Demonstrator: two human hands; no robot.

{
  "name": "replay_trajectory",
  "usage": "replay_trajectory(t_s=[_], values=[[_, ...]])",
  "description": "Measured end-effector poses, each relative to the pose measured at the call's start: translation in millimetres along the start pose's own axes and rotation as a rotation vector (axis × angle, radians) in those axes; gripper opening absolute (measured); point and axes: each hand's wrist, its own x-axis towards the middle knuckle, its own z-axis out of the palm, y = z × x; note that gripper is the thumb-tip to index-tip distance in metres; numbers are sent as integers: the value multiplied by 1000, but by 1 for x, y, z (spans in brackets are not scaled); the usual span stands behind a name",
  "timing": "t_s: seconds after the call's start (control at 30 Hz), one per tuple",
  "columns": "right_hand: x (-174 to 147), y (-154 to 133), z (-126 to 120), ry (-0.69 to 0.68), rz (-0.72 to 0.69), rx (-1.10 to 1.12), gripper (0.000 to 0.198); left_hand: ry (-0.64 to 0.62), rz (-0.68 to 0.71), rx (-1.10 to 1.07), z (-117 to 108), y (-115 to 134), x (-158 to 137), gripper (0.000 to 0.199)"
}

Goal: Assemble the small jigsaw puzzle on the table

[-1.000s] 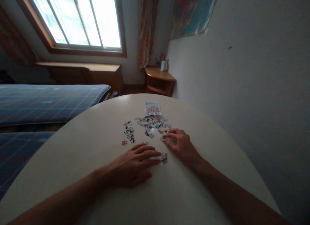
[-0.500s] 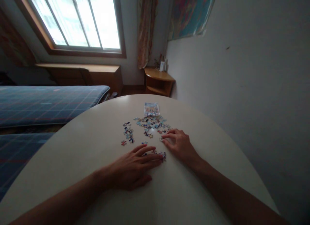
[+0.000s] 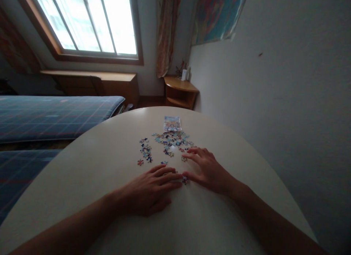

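My left hand (image 3: 152, 189) lies flat with its fingers stretched over a small group of joined jigsaw pieces (image 3: 185, 180), hiding most of them. To its right, my right hand (image 3: 207, 170) has thumb and index finger spread apart. The thumb tip is at the edge of that group, while the index finger is beside a loose jigsaw piece (image 3: 184, 158). Another loose bluish piece (image 3: 164, 162) rests just beyond my left fingers. Farther back lies a heap of mixed jigsaw pieces (image 3: 175, 139), and a picture card (image 3: 172, 124) is behind it.
A strip of jigsaw pieces (image 3: 146, 149) and a single red piece (image 3: 140, 162) lie left of the heap on the round white table (image 3: 104, 156). A bed with a plaid mattress (image 3: 55, 116) is at the left, a wall (image 3: 274, 101) at the right.
My right thumb has moved away from the loose piece toward the joined pieces, and the right hand has spread wider. My left hand stays nearly in place.
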Motion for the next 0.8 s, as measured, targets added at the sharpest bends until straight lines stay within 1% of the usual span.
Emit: replay_trajectory(t_s=[0.1, 0.2, 0.27, 0.33, 0.4, 0.43, 0.47, 0.57, 0.63, 0.73, 0.8], values=[[-3, 1, 0, -75, -58, -20, 54, 18, 3, -9, -1, 0, 0, 52], [-2, 3, 0, -114, -64, -22, 53, 47, 11, -8, 0, 1, 1, 51], [-2, 4, -1, -138, -66, -10, 54, 96, -2, 20, 1, 0, 1, 49], [-2, 5, -3, -160, -71, 3, 56, 194, -82, 66, 4, -3, 0, 43], [-3, 5, -5, -172, -73, 12, 57, 306, -195, 111, 7, -8, -1, 33], [-3, 4, -6, -177, -75, 14, 58, 338, -224, 127, 8, -12, -2, 30], [-3, 4, -7, -182, -78, 18, 58, 352, -223, 131, 9, -15, -4, 26], [-4, 4, -9, -203, -91, 36, 60, 347, -176, 121, 11, -21, -6, 16], [-4, 2, -12, -222, -98, 51, 62, 339, -155, 121, 9, -22, -7, 13], [-6, -2, -17, -257, -100, 61, 65, 299, -146, 149, 4, -15, -9, 13], [-9, -7, -21, -282, -102, 56, 68, 229, -157, 161, -1, -7, -10, 15]])
